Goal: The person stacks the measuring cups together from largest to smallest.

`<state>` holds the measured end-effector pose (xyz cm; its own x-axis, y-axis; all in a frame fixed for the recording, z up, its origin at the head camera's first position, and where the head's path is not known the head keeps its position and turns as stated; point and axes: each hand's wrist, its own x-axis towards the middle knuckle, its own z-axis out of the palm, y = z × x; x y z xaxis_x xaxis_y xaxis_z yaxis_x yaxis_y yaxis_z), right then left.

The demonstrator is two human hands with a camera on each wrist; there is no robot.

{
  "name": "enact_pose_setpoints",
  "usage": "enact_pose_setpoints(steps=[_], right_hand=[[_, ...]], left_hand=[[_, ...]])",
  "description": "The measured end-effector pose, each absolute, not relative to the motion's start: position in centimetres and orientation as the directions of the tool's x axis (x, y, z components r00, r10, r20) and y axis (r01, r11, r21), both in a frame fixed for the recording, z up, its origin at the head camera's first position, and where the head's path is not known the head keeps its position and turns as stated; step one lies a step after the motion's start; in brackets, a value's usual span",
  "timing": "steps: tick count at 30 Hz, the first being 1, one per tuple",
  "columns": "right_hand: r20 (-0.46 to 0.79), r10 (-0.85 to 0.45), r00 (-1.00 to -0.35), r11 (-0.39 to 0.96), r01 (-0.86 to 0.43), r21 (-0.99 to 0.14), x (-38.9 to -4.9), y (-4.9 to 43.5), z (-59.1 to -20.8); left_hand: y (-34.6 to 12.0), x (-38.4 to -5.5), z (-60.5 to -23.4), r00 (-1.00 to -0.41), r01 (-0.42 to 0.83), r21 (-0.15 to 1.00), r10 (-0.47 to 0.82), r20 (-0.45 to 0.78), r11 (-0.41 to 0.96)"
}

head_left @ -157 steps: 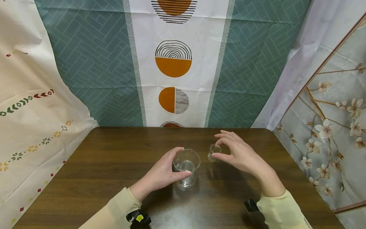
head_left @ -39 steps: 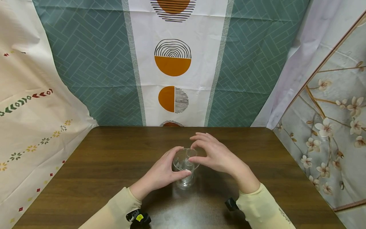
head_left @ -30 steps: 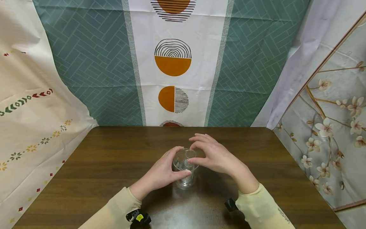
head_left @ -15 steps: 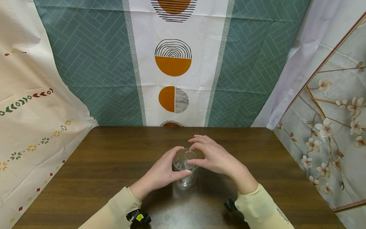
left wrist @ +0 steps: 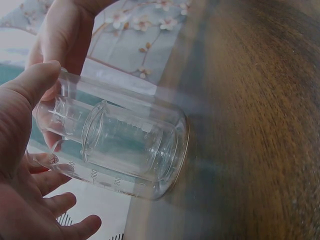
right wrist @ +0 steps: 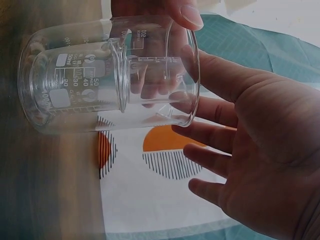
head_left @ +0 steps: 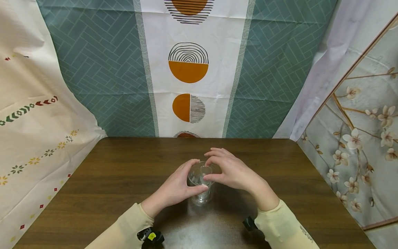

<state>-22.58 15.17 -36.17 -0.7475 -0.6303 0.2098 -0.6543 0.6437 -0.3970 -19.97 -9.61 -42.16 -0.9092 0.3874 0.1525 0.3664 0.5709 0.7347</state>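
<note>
A large clear glass beaker (head_left: 194, 176) stands upright on the table. My left hand (head_left: 175, 185) grips it near the rim, thumb in front and fingers behind. Inside, at the bottom, sits a medium beaker marked 50 ml (right wrist: 75, 82). My right hand (head_left: 234, 173) pinches a small glass beaker (head_left: 206, 170) between thumb and index finger, the other fingers spread. In the right wrist view this small beaker is within the large beaker's mouth, its base close over the medium beaker's rim.
The dark wooden table (head_left: 124, 193) ends at a green and white patterned cloth (head_left: 264, 86) behind. A cream cloth (head_left: 40, 138) hangs on the left and a floral cloth (head_left: 354, 166) on the right. Each wrist carries a black camera mount (head_left: 150, 238).
My right hand has carried the small beaker from the table's right side leftward into the large beaker's mouth, lately sinking a little. My left hand keeps its grip in the same place.
</note>
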Motion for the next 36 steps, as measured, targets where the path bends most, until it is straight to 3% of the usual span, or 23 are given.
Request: enact_pose_setpoints(steps=[36], right_hand=[[0.064,-0.624,-0.779,0.713,-0.601,-0.362,-23.2,13.6,-35.3]], left_hand=[[-9.6,-19.9,-42.1,-0.91,0.363,0.738,0.387,0.149,0.569]])
